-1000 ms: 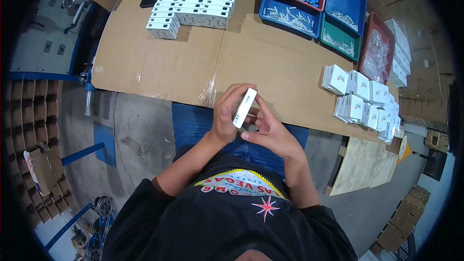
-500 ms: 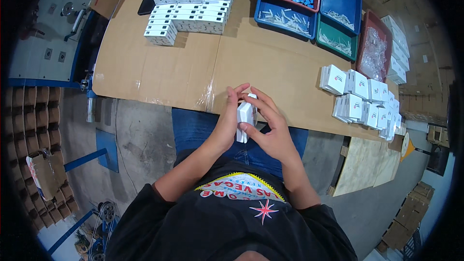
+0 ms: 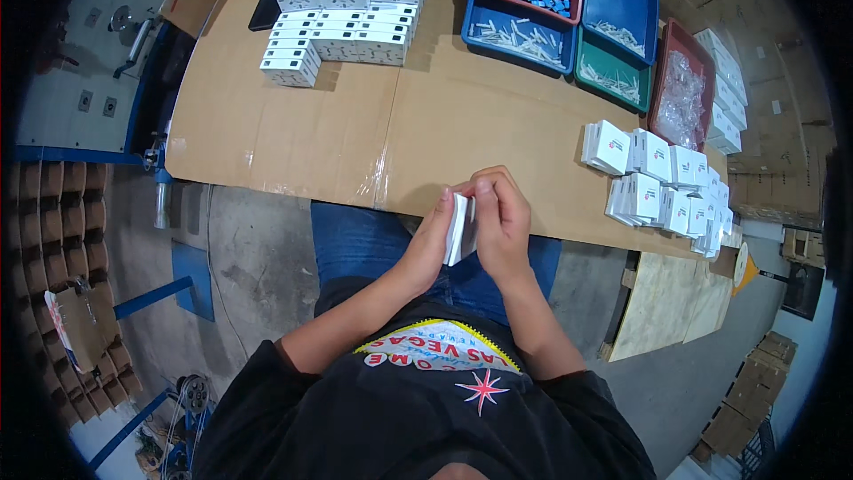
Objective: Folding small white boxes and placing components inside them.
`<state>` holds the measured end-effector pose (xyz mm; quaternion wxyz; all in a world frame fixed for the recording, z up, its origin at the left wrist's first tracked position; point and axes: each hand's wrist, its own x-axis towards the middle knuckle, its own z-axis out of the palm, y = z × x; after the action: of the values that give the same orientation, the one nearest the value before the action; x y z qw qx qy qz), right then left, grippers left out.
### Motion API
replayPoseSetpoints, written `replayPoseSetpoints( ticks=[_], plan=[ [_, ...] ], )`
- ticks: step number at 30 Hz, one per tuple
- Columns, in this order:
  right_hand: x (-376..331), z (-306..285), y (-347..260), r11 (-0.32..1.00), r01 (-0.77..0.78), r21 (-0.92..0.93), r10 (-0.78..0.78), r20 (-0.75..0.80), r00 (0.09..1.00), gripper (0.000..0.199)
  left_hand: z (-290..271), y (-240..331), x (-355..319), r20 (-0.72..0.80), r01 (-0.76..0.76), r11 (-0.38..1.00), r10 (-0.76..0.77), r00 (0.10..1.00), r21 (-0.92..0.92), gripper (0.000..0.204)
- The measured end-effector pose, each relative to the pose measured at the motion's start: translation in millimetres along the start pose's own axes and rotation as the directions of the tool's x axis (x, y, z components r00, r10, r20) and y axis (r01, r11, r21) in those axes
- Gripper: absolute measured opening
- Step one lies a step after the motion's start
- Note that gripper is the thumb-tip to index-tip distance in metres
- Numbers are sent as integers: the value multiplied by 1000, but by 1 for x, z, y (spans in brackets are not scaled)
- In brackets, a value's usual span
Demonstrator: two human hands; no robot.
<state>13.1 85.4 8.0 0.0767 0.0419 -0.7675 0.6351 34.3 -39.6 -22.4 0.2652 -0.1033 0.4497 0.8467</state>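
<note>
Left hand (image 3: 429, 251) and right hand (image 3: 504, 229) close together around slim white box (image 3: 455, 233).
Box sits edge-up above my lap (image 3: 351, 238), long axis pointing away from me, far end slightly right.

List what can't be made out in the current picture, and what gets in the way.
- Head view: far faces of the white item, covered by the left hand and right hand.
- Head view: the patterned boxes' far end, cut off by the top edge.
- Head view: the black item's kind, partly hidden by those boxes.
- Head view: individual clear plastic pieces, too small and jumbled.
</note>
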Motion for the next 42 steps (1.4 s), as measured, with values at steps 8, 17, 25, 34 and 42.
replayPoseSetpoints(
  ticks=[8,17,25,34,42],
  plan=[
    [2,-9,17,982,-116,149,138,-147,980,15,6,16,3,-28,150,951,-163,986,-270,76],
    [2,-47,-6,998,48,-32,-32,372,928,50,-28,41,16,200,459,766,-414,888,-450,82],
    [1,-40,12,995,-64,70,38,326,945,46,-13,43,8,274,356,874,-272,922,-332,82],
    [-3,-31,-9,854,-454,253,369,320,872,35,-18,26,12,230,-581,575,568,790,576,81],
    [-5,-25,-9,987,-159,34,144,283,948,72,-6,27,11,54,-278,905,275,960,323,55]
  ],
)
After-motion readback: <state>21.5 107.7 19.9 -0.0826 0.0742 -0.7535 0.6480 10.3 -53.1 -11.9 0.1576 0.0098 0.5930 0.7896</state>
